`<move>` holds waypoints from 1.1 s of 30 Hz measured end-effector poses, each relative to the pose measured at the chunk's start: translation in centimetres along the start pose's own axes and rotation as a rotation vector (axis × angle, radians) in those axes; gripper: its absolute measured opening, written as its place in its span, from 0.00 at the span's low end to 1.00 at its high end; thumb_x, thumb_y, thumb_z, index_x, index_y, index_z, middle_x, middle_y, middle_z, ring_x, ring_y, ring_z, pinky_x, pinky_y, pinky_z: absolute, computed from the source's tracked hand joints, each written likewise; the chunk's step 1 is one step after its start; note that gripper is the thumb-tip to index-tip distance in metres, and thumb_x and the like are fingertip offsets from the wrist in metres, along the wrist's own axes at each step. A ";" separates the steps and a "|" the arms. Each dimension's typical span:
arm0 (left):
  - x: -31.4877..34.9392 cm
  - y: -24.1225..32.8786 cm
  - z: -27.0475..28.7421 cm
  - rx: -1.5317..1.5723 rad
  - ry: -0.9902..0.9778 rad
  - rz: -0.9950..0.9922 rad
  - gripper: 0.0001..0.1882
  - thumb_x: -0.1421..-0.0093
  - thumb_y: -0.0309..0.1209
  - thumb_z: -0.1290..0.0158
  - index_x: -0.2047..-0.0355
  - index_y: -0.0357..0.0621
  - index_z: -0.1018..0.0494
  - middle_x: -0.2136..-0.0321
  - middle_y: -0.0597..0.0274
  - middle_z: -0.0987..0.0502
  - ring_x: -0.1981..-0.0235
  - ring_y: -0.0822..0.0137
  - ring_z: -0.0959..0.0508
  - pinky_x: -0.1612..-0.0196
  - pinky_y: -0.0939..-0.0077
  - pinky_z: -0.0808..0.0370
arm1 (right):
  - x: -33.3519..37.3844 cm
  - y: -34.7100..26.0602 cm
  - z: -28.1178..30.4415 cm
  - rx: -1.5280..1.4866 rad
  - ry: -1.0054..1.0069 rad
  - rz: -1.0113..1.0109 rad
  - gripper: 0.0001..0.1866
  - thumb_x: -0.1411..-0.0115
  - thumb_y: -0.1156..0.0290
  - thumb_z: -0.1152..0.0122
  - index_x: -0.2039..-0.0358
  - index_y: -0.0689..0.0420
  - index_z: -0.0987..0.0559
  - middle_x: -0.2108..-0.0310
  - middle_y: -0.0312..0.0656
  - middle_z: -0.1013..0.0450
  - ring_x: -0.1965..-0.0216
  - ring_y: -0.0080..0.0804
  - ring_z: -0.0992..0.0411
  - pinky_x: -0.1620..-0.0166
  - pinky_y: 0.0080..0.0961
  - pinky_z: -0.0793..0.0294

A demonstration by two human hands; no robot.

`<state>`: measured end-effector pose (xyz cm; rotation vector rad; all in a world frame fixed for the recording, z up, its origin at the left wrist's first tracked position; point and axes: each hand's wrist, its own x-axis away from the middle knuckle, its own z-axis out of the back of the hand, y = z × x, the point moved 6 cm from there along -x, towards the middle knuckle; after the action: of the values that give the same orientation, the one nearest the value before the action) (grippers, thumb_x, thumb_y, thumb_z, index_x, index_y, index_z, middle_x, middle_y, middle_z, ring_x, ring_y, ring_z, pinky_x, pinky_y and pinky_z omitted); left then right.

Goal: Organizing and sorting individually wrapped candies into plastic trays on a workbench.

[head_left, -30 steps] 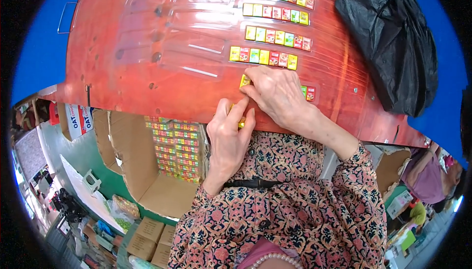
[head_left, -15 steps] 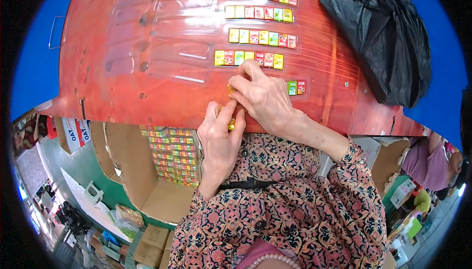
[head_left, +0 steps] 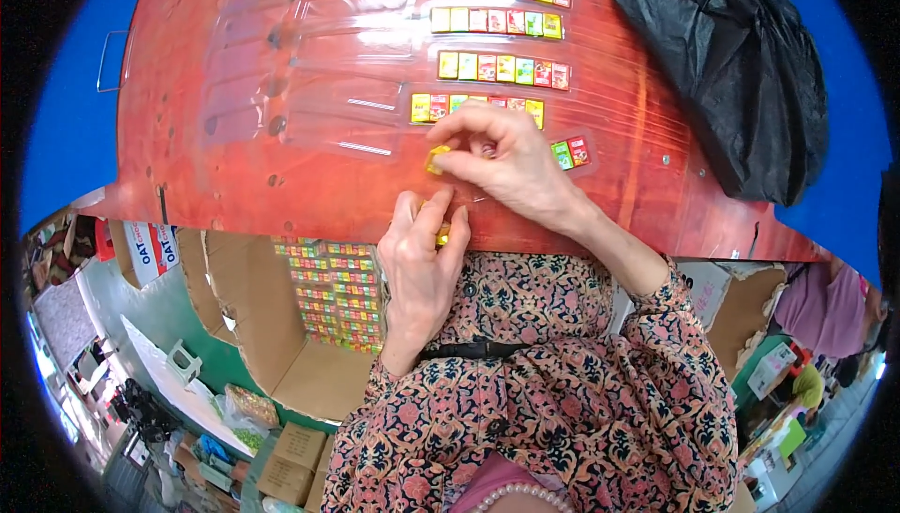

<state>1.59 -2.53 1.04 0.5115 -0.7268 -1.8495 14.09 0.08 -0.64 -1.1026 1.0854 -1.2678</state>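
Observation:
Pinched between the thumb and forefinger of my right hand point(head_left: 520, 161) is a small yellow box point(head_left: 436, 159), held just above the red table. Closer to the table's front edge, the curled fingers of my left hand point(head_left: 415, 248) grip another small yellow piece point(head_left: 443, 233), mostly hidden by them. Partly behind my right hand lies a clear plastic tray point(head_left: 592, 158), showing a green box point(head_left: 562, 154) and a red box point(head_left: 578, 149). Beyond the hands, a filled tray point(head_left: 419, 108) holds a row of small coloured boxes, some covered by my right fingers.
Further filled trays point(head_left: 503, 70) line up toward the far edge. Empty clear trays point(head_left: 352, 39) lie left of them on the red table point(head_left: 309, 194). A black plastic bag point(head_left: 731, 72) covers the right side. Below the edge, an open carton point(head_left: 253, 316) contains many small boxes.
My right hand has drawn away from my left, and the yellow box now shows in its pinch. The tray with the green and red boxes has tilted slightly. My left hand stays put.

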 end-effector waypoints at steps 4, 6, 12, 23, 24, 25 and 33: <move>0.3 -0.6 0.3 0.038 0.012 0.039 0.11 0.52 0.23 0.46 0.66 0.36 0.28 0.78 0.54 0.34 0.82 0.59 0.29 0.79 0.69 0.33 | 1.7 -1.0 4.2 -0.231 0.109 -0.291 0.07 0.50 0.79 0.45 0.68 0.65 0.25 0.69 0.36 0.29 0.69 0.22 0.28 0.64 0.15 0.29; 0.4 -0.5 0.7 0.050 0.018 0.052 0.12 0.52 0.23 0.46 0.65 0.35 0.28 0.78 0.54 0.35 0.82 0.60 0.29 0.79 0.69 0.33 | 3.3 -1.2 7.5 -0.107 0.115 -0.315 0.10 0.49 0.78 0.47 0.65 0.65 0.25 0.68 0.36 0.30 0.65 0.22 0.30 0.60 0.17 0.32; 0.0 0.5 -0.2 0.047 -0.004 0.057 0.12 0.54 0.21 0.46 0.66 0.36 0.27 0.82 0.59 0.38 0.82 0.67 0.34 0.78 0.76 0.36 | 8.3 1.2 11.6 -0.017 0.049 -0.499 0.13 0.48 0.77 0.47 0.62 0.67 0.26 0.72 0.35 0.34 0.69 0.19 0.33 0.66 0.12 0.34; -0.1 0.9 -0.8 -0.012 -0.024 -0.003 0.12 0.52 0.22 0.46 0.65 0.39 0.27 0.80 0.58 0.38 0.82 0.65 0.33 0.79 0.72 0.36 | 8.5 0.6 10.3 0.385 0.048 -0.356 0.16 0.49 0.76 0.47 0.59 0.67 0.28 0.75 0.34 0.37 0.76 0.17 0.39 0.73 0.15 0.40; -0.1 0.9 -0.9 -0.028 -0.042 -0.011 0.12 0.52 0.23 0.46 0.64 0.39 0.27 0.79 0.57 0.37 0.82 0.61 0.31 0.79 0.69 0.34 | 8.5 0.3 10.3 0.386 0.049 -0.357 0.16 0.49 0.76 0.47 0.59 0.67 0.28 0.75 0.34 0.37 0.76 0.17 0.39 0.73 0.15 0.40; -0.1 1.0 -1.0 -0.026 -0.043 -0.012 0.12 0.52 0.23 0.46 0.64 0.39 0.27 0.79 0.57 0.37 0.82 0.61 0.31 0.79 0.69 0.34 | 8.5 0.0 10.3 0.360 0.032 -0.384 0.16 0.50 0.76 0.47 0.59 0.66 0.28 0.75 0.34 0.37 0.77 0.18 0.40 0.73 0.15 0.40; -0.3 1.2 -1.2 -0.014 -0.036 -0.078 0.13 0.53 0.22 0.46 0.64 0.38 0.28 0.79 0.57 0.37 0.80 0.60 0.31 0.78 0.69 0.34 | 8.0 0.2 9.1 0.313 -0.022 -0.376 0.16 0.50 0.76 0.47 0.59 0.66 0.28 0.76 0.34 0.38 0.77 0.18 0.42 0.73 0.14 0.42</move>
<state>3.24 -2.92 0.96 0.5051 -0.7267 -1.9394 23.21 -7.77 0.54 -1.1052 0.6484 -1.6523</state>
